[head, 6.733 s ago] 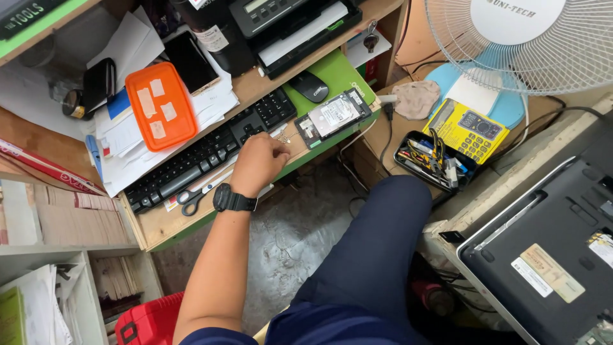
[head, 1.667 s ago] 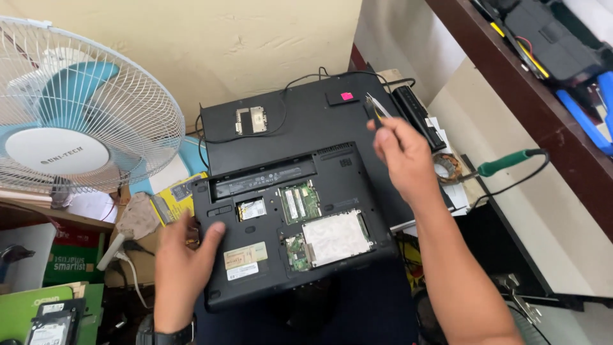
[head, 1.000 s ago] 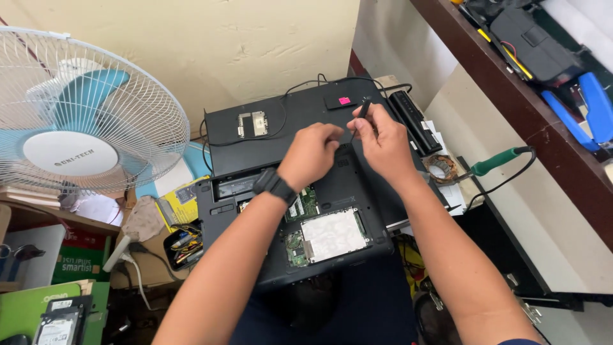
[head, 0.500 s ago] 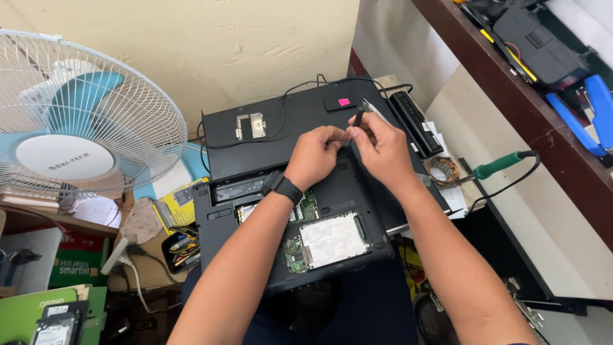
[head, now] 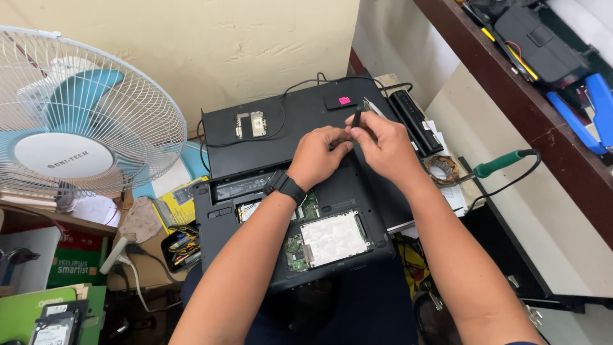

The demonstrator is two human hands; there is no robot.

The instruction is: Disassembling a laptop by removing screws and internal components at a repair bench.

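An upturned black laptop (head: pixel 332 255) lies on my lap with its bottom covers off, showing a silver hard drive (head: pixel 333 236) and green circuit boards. My right hand (head: pixel 383 144) holds a thin black screwdriver (head: pixel 356 119) upright above the laptop's far edge. My left hand (head: pixel 319 156), with a black watch on its wrist, pinches at the tool's lower end, fingertips touching those of the right hand. The tool's tip is hidden between the fingers.
A second black laptop base (head: pixel 281 124) with cables lies beyond. A black battery (head: pixel 416 121) and a green-handled soldering iron (head: pixel 501 164) rest at right. A white and blue fan (head: pixel 76 118) stands at left, with a tray of small tools (head: pixel 182 246) beneath. A wooden shelf (head: pixel 511 83) runs at right.
I turned from the keyboard desk to the laptop. My left hand left the laptop's left edge and joined the right hand at the screwdriver; both have stayed there for the last second.
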